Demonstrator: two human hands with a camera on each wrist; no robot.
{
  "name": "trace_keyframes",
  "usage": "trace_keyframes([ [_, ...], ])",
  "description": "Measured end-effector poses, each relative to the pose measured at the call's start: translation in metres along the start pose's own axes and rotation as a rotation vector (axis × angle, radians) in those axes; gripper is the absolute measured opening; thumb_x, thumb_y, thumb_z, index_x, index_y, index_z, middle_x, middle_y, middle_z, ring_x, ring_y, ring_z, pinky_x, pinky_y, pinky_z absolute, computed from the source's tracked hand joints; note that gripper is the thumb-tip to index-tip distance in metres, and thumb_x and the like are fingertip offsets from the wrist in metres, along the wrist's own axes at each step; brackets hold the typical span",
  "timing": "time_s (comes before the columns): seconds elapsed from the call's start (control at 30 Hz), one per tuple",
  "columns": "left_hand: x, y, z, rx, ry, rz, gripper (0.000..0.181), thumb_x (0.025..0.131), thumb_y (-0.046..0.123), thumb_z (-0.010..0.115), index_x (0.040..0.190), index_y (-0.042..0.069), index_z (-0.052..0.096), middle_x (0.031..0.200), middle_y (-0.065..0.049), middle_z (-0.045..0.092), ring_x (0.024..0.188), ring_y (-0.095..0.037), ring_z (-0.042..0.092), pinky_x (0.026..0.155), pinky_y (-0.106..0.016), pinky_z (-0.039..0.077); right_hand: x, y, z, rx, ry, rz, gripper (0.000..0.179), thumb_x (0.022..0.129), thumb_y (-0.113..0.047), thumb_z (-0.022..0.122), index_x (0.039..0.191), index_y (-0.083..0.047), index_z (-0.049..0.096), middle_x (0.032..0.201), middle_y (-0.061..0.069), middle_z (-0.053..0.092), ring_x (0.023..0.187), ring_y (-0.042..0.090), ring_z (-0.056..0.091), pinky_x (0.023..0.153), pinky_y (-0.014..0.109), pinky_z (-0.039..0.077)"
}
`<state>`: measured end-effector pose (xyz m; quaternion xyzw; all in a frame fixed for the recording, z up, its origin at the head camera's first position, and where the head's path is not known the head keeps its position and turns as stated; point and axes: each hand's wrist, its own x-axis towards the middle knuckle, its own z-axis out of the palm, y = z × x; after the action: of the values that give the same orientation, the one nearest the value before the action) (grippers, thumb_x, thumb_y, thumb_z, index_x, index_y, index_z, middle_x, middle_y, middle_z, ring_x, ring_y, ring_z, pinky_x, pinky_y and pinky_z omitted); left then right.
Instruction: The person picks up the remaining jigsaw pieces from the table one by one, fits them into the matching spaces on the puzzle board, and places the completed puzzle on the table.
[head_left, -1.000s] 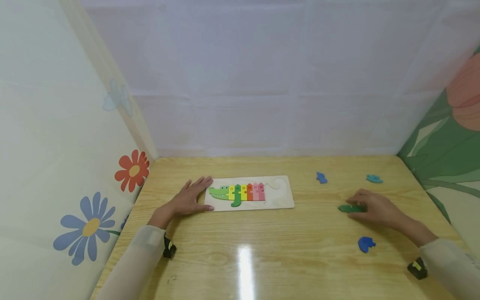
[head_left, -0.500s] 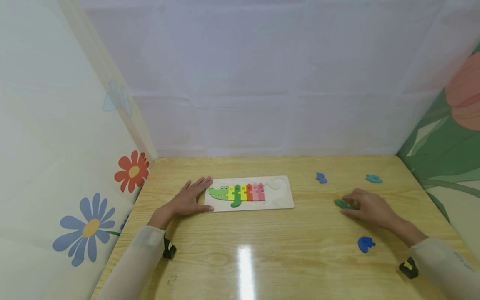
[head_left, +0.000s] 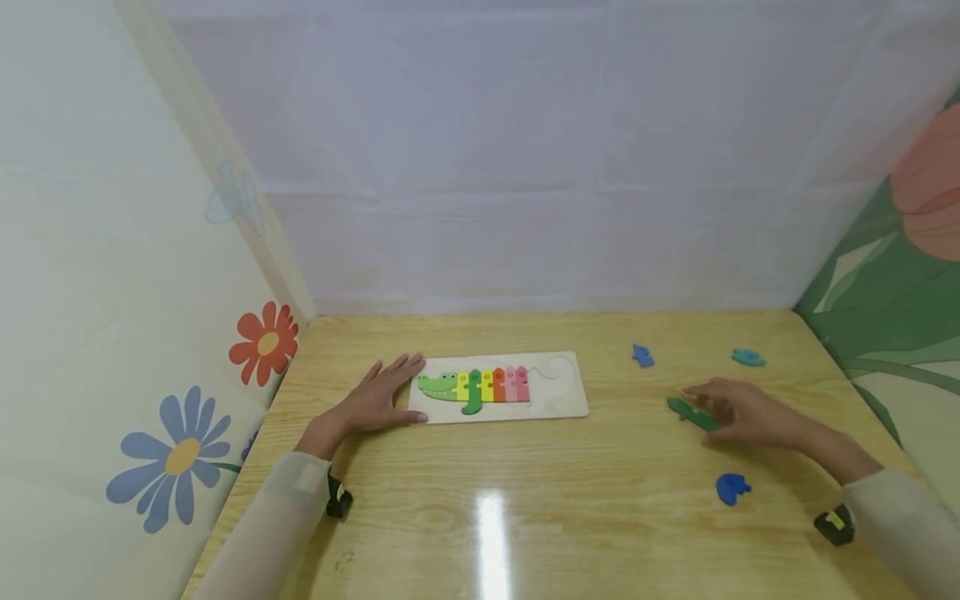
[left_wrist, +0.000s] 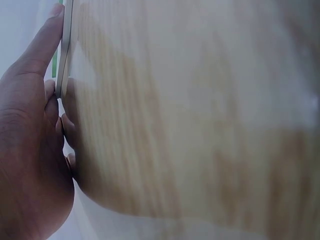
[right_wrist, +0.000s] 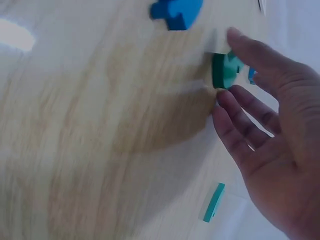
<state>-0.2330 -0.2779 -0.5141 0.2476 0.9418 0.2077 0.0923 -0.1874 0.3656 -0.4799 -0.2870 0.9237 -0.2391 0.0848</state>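
In the head view, a pale wooden puzzle board (head_left: pixel 558 396) lies flat, with a crocodile's head and several coloured pieces (head_left: pixel 487 385) joined along its left and middle. My left hand (head_left: pixel 377 396) rests at the board's left end, fingers spread and thumb on the near left corner; the left wrist view shows the thumb (left_wrist: pixel 42 42) along the board's edge. To the right, a dark green puzzle piece (head_left: pixel 692 413) sits at a slant between the thumb and fingers of my right hand (head_left: pixel 750 412). In the right wrist view, the hand partly covers this green piece (right_wrist: pixel 225 71).
A small blue piece (head_left: pixel 642 356) and a teal piece (head_left: pixel 748 357) lie toward the back right. A darker blue piece (head_left: pixel 732 488) lies nearer, below my right hand. White cloth (head_left: pixel 480 250) walls the back; printed flower cloths (head_left: pixel 183 454) flank the wooden table (head_left: pixel 420 500).
The green piece has shifted slightly left and turned from nearly level to a slant. My right hand's fingers have spread somewhat around it. My left hand and the board have not moved.
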Motion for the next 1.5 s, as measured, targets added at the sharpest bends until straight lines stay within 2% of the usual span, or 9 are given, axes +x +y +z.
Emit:
trace_keyframes([
  [0.13, -0.001, -0.001, -0.001, 0.004, 0.005, -0.001, 0.106, 0.089, 0.059, 0.079, 0.169, 0.010, 0.028, 0.176, -0.012, 0.024, 0.163, -0.038, 0.015, 0.127, -0.066, 0.004, 0.000, 0.002, -0.004, 0.044, -0.029, -0.059, 0.079, 0.077, -0.023, 0.097, 0.142, 0.005, 0.060, 0.115, 0.008, 0.068, 0.092, 0.010, 0.065, 0.072, 0.027, 0.056],
  [0.3, -0.002, -0.001, -0.001, -0.001, 0.000, 0.001, 0.106, 0.090, 0.058, 0.079, 0.169, 0.009, 0.028, 0.176, -0.012, 0.023, 0.163, -0.038, 0.015, 0.127, -0.067, 0.004, 0.002, 0.003, -0.001, 0.081, -0.032, -0.105, 0.077, 0.075, -0.016, 0.097, 0.139, 0.007, 0.061, 0.112, 0.008, 0.065, 0.087, 0.006, 0.060, 0.068, 0.025, 0.055],
  [0.53, -0.003, -0.001, -0.001, -0.002, 0.006, 0.003, 0.106, 0.089, 0.059, 0.079, 0.168, 0.009, 0.028, 0.175, -0.012, 0.024, 0.163, -0.039, 0.016, 0.127, -0.067, 0.004, 0.009, -0.002, 0.003, 0.053, -0.020, -0.121, 0.079, 0.072, -0.013, 0.099, 0.139, 0.008, 0.062, 0.111, 0.007, 0.065, 0.082, 0.003, 0.058, 0.065, 0.024, 0.054],
  [0.9, -0.002, -0.002, -0.001, -0.002, 0.005, 0.000, 0.106, 0.090, 0.060, 0.078, 0.169, 0.010, 0.028, 0.176, -0.011, 0.023, 0.163, -0.038, 0.015, 0.127, -0.067, 0.004, 0.025, -0.010, 0.000, -0.007, -0.118, -0.051, 0.092, 0.073, -0.021, 0.099, 0.149, 0.006, 0.055, 0.113, 0.004, 0.058, 0.079, 0.004, 0.047, 0.064, 0.023, 0.046],
  [1.17, -0.002, 0.003, -0.002, -0.010, -0.003, -0.004, 0.105, 0.090, 0.057, 0.079, 0.169, 0.010, 0.028, 0.176, -0.011, 0.022, 0.163, -0.038, 0.015, 0.128, -0.065, 0.003, 0.037, -0.012, 0.001, -0.027, -0.162, 0.005, 0.097, 0.070, -0.023, 0.100, 0.149, 0.008, 0.054, 0.111, 0.002, 0.057, 0.080, 0.005, 0.048, 0.066, 0.023, 0.047],
  [1.33, -0.002, 0.004, -0.002, -0.010, 0.005, 0.002, 0.106, 0.090, 0.058, 0.079, 0.168, 0.009, 0.028, 0.176, -0.012, 0.023, 0.163, -0.038, 0.015, 0.128, -0.066, 0.003, 0.041, -0.010, 0.002, -0.021, -0.175, 0.022, 0.097, 0.070, -0.023, 0.101, 0.149, 0.008, 0.054, 0.108, 0.001, 0.055, 0.078, 0.005, 0.047, 0.065, 0.023, 0.046],
  [1.5, -0.002, 0.003, -0.001, -0.010, 0.024, 0.024, 0.107, 0.089, 0.061, 0.078, 0.167, 0.006, 0.030, 0.174, -0.016, 0.025, 0.161, -0.042, 0.017, 0.126, -0.069, 0.006, 0.042, -0.010, 0.003, -0.015, -0.165, 0.004, 0.095, 0.070, -0.024, 0.101, 0.147, 0.008, 0.056, 0.107, 0.001, 0.055, 0.077, 0.006, 0.046, 0.064, 0.023, 0.044],
])
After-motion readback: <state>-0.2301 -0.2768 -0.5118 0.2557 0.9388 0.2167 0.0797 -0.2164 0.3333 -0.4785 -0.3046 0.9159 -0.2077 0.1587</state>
